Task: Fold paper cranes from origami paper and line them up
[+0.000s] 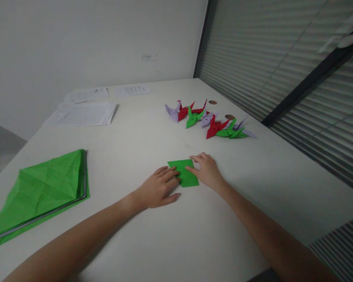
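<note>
Paper (186,174) touches left hand (160,187), right hand (208,171); grip unclear.

Left forearm (88,229): bare, enters at 8 o'clock, points to 2.
Left wrist (137,199): nearly straight.
Left hand (160,186): palm down, fingers (166,175) loosely spread towards 2 o'clock, thumb (171,199) set apart below them.
Right forearm (259,225): bare, enters at 4 o'clock, points to 10.
Right hand (206,169): thumb and index finger reach towards 10 o'clock, tips apart.
</note>
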The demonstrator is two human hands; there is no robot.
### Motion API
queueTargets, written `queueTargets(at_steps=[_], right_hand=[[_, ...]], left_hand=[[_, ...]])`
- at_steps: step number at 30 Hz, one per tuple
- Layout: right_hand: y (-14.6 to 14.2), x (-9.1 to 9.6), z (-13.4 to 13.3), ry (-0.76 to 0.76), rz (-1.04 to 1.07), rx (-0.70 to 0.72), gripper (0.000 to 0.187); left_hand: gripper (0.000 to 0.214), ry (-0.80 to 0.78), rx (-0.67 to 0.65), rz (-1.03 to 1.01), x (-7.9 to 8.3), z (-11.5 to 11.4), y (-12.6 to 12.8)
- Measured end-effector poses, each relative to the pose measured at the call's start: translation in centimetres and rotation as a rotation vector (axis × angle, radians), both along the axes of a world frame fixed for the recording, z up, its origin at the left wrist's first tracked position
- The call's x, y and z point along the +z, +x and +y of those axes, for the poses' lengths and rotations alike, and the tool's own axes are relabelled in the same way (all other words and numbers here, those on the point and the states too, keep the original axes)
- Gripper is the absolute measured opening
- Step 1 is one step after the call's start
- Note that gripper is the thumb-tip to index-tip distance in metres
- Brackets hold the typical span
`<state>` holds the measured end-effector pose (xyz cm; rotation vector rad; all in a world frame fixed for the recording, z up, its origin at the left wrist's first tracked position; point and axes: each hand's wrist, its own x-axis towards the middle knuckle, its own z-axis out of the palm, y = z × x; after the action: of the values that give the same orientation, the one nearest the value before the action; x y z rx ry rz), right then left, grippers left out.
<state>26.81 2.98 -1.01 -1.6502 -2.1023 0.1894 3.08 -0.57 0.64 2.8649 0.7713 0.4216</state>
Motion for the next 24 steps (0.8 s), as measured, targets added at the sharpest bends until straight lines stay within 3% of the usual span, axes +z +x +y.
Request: queueTargets(at_steps=[7, 11, 24], right_hand=[[-0.6, -0.1, 0.0, -0.022, 0.22, 0.036, 0.017], [-1.1, -0.3, 0.0, -0.04, 0.377, 0.121, 0.023], [-0.5, -0.6, 0.0, 0.081, 0.114, 0.496, 0.036]], left_hand=[[0.042, -0.024, 0.047, 0.007, 0.1, 0.0, -0.1], [0.042, -0.039, 0.048, 0.008, 0.0, 0.1, -0.1], [0.041, -0.058, 0.11, -0.069, -0.1, 0.0, 0.0]])
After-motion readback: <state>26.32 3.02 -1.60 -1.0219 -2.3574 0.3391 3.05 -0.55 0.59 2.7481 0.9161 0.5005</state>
